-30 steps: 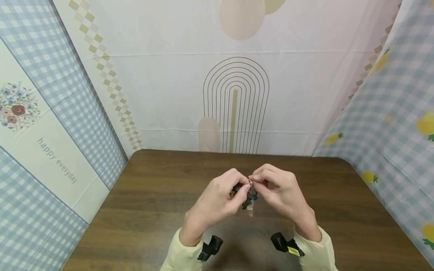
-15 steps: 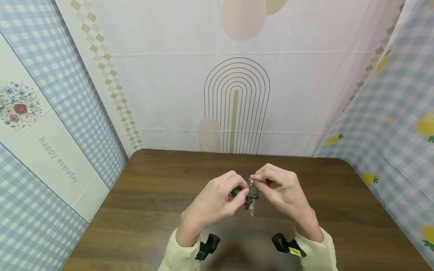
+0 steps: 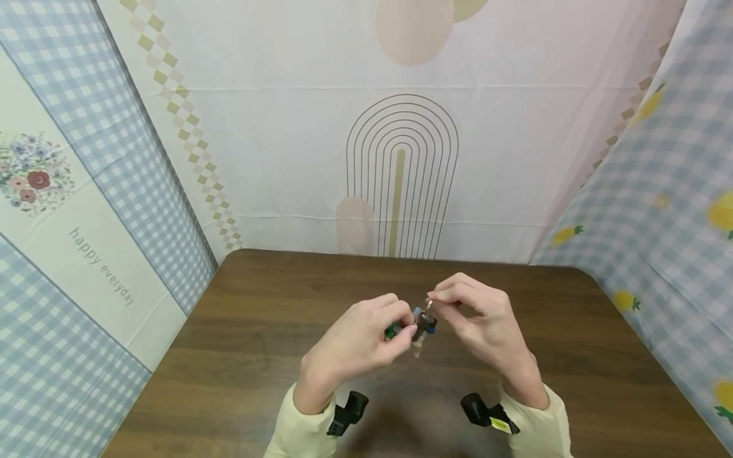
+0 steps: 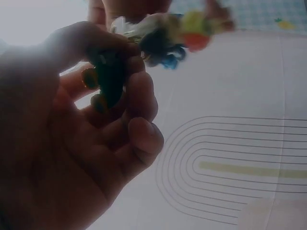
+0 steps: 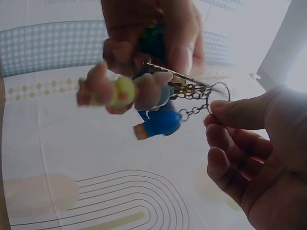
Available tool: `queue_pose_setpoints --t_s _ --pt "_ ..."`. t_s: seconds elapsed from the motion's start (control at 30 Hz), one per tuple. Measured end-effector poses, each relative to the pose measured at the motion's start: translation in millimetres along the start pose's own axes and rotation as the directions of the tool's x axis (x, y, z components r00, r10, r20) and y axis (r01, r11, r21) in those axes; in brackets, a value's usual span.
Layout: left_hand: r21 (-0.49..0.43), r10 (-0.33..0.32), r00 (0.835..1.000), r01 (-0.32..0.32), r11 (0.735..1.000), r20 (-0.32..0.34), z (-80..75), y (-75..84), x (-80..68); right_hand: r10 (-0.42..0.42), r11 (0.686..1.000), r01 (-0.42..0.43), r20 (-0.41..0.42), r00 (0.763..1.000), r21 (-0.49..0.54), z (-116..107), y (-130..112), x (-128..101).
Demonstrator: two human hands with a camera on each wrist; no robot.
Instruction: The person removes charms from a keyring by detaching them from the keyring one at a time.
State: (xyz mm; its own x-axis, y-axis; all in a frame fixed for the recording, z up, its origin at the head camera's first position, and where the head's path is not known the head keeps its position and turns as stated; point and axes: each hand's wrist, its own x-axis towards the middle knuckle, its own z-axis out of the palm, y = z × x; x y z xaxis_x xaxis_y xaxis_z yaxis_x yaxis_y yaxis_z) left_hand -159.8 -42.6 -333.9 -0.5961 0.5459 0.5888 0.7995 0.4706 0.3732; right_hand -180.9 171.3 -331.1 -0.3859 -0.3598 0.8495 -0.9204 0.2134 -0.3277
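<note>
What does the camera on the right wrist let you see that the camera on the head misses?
Only the right wrist view shows the thin metal ring pinched by the right hand, the fine silver chains hanging from it, and the small pink and yellow figure charm beside the blue charm.

Only the head view shows the dark brown wooden table under the hands and the pale yellow sleeves.

Both show the left hand gripping the green piece of the charm bunch.
</note>
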Motion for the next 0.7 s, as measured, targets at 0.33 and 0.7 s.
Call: queue_pose_setpoints --t_s 0.33,0.7 --pt "0.030 -0.079 0.997 0.079 0.996 0.005 -3.1 -6.1 -0.3 0.012 1.000 -0.012 0.019 1.000 -0.015 -2.0 -0.7 1.7" --pt "-0.003 -0.094 0.991 0.094 0.996 -0.093 -7.3 -18.7 -2.0 -0.028 0.999 0.029 -0.041 0.999 0.019 2.2 -1.3 3.3"
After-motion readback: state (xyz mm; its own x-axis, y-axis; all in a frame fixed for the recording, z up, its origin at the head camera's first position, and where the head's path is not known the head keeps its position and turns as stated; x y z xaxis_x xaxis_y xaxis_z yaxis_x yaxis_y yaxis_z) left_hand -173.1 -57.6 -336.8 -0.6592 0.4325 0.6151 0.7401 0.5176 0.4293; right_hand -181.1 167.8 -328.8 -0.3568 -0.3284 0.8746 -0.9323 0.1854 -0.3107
